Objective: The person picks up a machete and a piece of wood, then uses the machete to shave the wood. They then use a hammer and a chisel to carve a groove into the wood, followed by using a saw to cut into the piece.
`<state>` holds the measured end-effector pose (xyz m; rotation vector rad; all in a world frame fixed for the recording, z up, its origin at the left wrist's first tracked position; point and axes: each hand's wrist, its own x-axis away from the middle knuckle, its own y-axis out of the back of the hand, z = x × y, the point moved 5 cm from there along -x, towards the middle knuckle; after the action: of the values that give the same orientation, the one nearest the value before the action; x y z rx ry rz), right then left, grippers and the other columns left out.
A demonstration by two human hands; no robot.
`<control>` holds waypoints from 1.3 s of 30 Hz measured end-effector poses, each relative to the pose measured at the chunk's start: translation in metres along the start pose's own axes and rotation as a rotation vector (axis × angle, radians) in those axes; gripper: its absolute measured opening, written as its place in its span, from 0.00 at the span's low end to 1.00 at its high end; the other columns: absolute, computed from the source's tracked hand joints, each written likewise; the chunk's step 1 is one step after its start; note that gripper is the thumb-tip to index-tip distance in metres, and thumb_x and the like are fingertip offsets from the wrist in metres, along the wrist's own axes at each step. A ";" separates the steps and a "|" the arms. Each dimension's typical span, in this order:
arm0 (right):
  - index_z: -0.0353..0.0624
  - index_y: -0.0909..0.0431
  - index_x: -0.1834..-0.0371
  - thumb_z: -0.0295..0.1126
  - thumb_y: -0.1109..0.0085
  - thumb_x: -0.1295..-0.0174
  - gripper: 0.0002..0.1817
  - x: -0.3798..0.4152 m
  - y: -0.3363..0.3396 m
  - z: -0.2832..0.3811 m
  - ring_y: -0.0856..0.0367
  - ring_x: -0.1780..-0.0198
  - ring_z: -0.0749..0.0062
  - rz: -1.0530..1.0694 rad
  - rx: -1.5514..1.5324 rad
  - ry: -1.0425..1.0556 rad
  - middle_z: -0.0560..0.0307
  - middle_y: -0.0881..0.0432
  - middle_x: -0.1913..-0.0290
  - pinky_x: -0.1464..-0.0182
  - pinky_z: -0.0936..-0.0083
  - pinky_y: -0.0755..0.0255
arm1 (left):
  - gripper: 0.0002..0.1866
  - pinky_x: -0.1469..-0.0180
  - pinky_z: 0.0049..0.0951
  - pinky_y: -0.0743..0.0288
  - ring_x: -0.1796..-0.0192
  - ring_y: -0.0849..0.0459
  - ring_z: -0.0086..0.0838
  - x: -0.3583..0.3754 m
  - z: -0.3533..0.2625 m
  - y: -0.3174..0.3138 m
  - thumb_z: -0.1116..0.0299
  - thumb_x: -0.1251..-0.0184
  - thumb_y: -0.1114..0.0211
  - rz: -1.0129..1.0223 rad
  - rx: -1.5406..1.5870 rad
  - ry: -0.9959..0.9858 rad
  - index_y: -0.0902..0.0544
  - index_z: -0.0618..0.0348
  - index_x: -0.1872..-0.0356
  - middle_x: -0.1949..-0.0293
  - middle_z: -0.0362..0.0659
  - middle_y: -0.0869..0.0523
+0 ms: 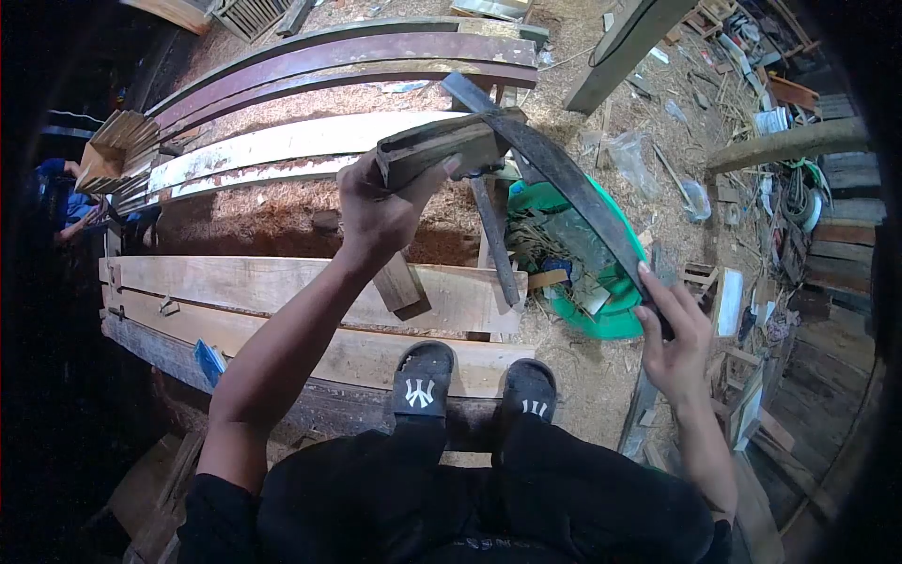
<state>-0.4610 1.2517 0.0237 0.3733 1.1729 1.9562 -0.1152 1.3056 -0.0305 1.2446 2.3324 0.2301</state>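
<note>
My left hand is raised and wrapped round a weathered, grooved piece of wood, with the thumb along its near side. A long dark flat bar crosses the far end of this wood and slants down to the right. Its lower end lies in my right hand, fingers on top and thumb beneath. Below the grooved wood, a second dark narrow strip hangs over the planks. A short wooden block rests on the pale plank under my left forearm.
A green tub full of wood scraps stands beyond the bar. Dark slippers are on my feet at the near planks. Long boards lie at the back over shavings. A person in blue is at far left. A post slants at upper right.
</note>
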 end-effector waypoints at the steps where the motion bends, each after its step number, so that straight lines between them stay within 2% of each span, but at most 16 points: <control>1: 0.52 0.18 0.33 0.24 0.32 0.40 0.29 0.003 -0.003 0.001 0.20 0.72 0.59 0.009 0.025 -0.010 0.51 0.21 0.68 0.68 0.67 0.25 | 0.13 0.58 0.25 0.16 0.62 0.09 0.22 -0.001 0.000 0.000 0.68 0.38 0.22 -0.011 -0.020 -0.021 0.10 0.60 0.53 0.64 0.43 0.06; 8: 0.51 0.19 0.33 0.24 0.32 0.39 0.28 0.019 -0.027 0.013 0.21 0.73 0.58 -0.046 -0.034 -0.074 0.50 0.22 0.69 0.68 0.66 0.25 | 0.12 0.53 0.26 0.18 0.59 0.10 0.22 -0.003 0.001 -0.004 0.70 0.37 0.22 0.015 0.002 0.029 0.10 0.62 0.54 0.59 0.43 0.06; 10: 0.50 0.19 0.32 0.25 0.32 0.38 0.28 0.021 -0.031 0.020 0.21 0.73 0.59 -0.055 -0.027 -0.077 0.50 0.22 0.69 0.67 0.66 0.25 | 0.11 0.63 0.24 0.17 0.66 0.10 0.19 -0.004 0.003 -0.004 0.71 0.38 0.21 -0.037 0.037 -0.018 0.09 0.60 0.55 0.67 0.41 0.06; 14: 0.46 0.20 0.32 0.24 0.34 0.35 0.26 0.016 -0.041 0.025 0.20 0.71 0.63 -0.021 -0.079 -0.169 0.50 0.19 0.68 0.64 0.70 0.24 | 0.11 0.65 0.23 0.19 0.66 0.11 0.19 0.002 -0.006 -0.012 0.72 0.39 0.21 -0.054 0.089 0.022 0.10 0.62 0.56 0.68 0.40 0.07; 16: 0.40 0.21 0.32 0.23 0.35 0.34 0.25 0.001 -0.046 0.019 0.20 0.69 0.71 -0.203 -0.277 -0.162 0.49 0.15 0.64 0.59 0.72 0.23 | 0.13 0.63 0.21 0.17 0.66 0.10 0.21 0.024 -0.036 -0.041 0.72 0.38 0.22 0.086 -0.117 -0.266 0.10 0.63 0.53 0.69 0.41 0.07; 17: 0.37 0.23 0.31 0.24 0.39 0.29 0.23 -0.006 -0.041 0.014 0.20 0.66 0.77 -0.162 -0.269 -0.242 0.52 0.14 0.61 0.57 0.76 0.24 | 0.13 0.63 0.21 0.17 0.66 0.10 0.21 0.027 -0.039 -0.050 0.72 0.38 0.22 0.095 -0.119 -0.263 0.10 0.63 0.53 0.69 0.41 0.07; 18: 0.37 0.23 0.31 0.24 0.39 0.29 0.23 -0.007 -0.043 0.012 0.20 0.66 0.77 -0.177 -0.275 -0.239 0.52 0.14 0.61 0.57 0.76 0.24 | 0.15 0.59 0.22 0.16 0.63 0.09 0.24 0.021 -0.028 -0.056 0.73 0.39 0.22 0.063 -0.065 -0.047 0.11 0.63 0.51 0.65 0.43 0.07; 19: 0.37 0.24 0.30 0.27 0.41 0.26 0.22 -0.003 -0.047 0.005 0.25 0.70 0.82 -0.216 -0.422 -0.292 0.59 0.18 0.65 0.65 0.80 0.30 | 0.16 0.56 0.23 0.14 0.60 0.08 0.27 0.020 -0.013 -0.057 0.74 0.39 0.22 0.028 -0.009 0.180 0.12 0.63 0.50 0.62 0.45 0.07; 20: 0.38 0.25 0.28 0.30 0.44 0.23 0.22 0.001 -0.049 0.001 0.30 0.73 0.86 -0.242 -0.563 -0.345 0.66 0.23 0.69 0.72 0.84 0.36 | 0.16 0.56 0.23 0.14 0.60 0.08 0.27 0.018 -0.004 -0.056 0.74 0.39 0.22 0.021 -0.007 0.186 0.12 0.63 0.50 0.62 0.45 0.07; 22: 0.38 0.28 0.26 0.36 0.48 0.20 0.23 0.009 -0.045 -0.001 0.32 0.76 0.87 -0.184 -0.605 -0.385 0.64 0.24 0.70 0.76 0.85 0.38 | 0.20 0.48 0.28 0.13 0.52 0.08 0.31 0.006 -0.005 -0.041 0.77 0.43 0.22 -0.021 0.467 -0.096 0.12 0.62 0.47 0.53 0.49 0.08; 23: 0.38 0.29 0.26 0.38 0.49 0.19 0.24 0.017 -0.047 -0.004 0.31 0.77 0.85 -0.133 -0.706 -0.427 0.63 0.24 0.70 0.77 0.85 0.37 | 0.22 0.45 0.34 0.14 0.46 0.09 0.37 0.004 -0.022 -0.023 0.79 0.47 0.21 -0.026 -0.017 -0.409 0.12 0.60 0.48 0.48 0.50 0.09; 24: 0.37 0.30 0.25 0.41 0.51 0.19 0.26 0.022 -0.051 -0.006 0.31 0.78 0.84 -0.084 -0.811 -0.470 0.62 0.25 0.71 0.77 0.84 0.36 | 0.22 0.45 0.34 0.14 0.46 0.09 0.37 0.001 -0.023 -0.017 0.79 0.47 0.21 -0.018 -0.012 -0.410 0.12 0.60 0.48 0.48 0.50 0.09; 26: 0.36 0.31 0.26 0.44 0.54 0.18 0.27 0.026 -0.055 -0.008 0.31 0.81 0.82 -0.060 -0.889 -0.481 0.60 0.26 0.72 0.79 0.84 0.36 | 0.22 0.42 0.37 0.15 0.43 0.11 0.43 0.000 -0.029 -0.008 0.79 0.47 0.22 -0.101 -0.174 -0.605 0.11 0.58 0.48 0.49 0.51 0.09; 27: 0.36 0.31 0.28 0.44 0.54 0.18 0.26 0.029 -0.059 -0.008 0.32 0.82 0.82 -0.032 -0.946 -0.485 0.59 0.26 0.73 0.80 0.83 0.36 | 0.20 0.39 0.40 0.16 0.39 0.13 0.47 0.002 -0.026 -0.005 0.77 0.47 0.22 -0.110 -0.163 -0.608 0.11 0.59 0.50 0.48 0.51 0.10; 34: 0.33 0.27 0.34 0.42 0.49 0.20 0.23 0.034 -0.059 -0.007 0.33 0.81 0.84 -0.022 -1.124 -0.563 0.58 0.25 0.75 0.80 0.83 0.37 | 0.21 0.35 0.42 0.18 0.36 0.16 0.46 0.008 -0.033 -0.002 0.73 0.50 0.21 -0.066 -0.243 -0.751 0.10 0.54 0.51 0.46 0.48 0.11; 39: 0.36 0.32 0.28 0.43 0.55 0.19 0.26 0.039 -0.062 -0.010 0.34 0.84 0.81 0.047 -1.056 -0.509 0.58 0.28 0.75 0.82 0.82 0.36 | 0.21 0.35 0.42 0.18 0.35 0.17 0.45 0.010 -0.035 -0.002 0.72 0.50 0.20 -0.043 -0.265 -0.759 0.10 0.53 0.52 0.46 0.47 0.11</control>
<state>-0.4613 1.2900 -0.0395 0.2857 -0.2399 2.0521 -0.1385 1.3151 -0.0048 0.9299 1.6106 0.0325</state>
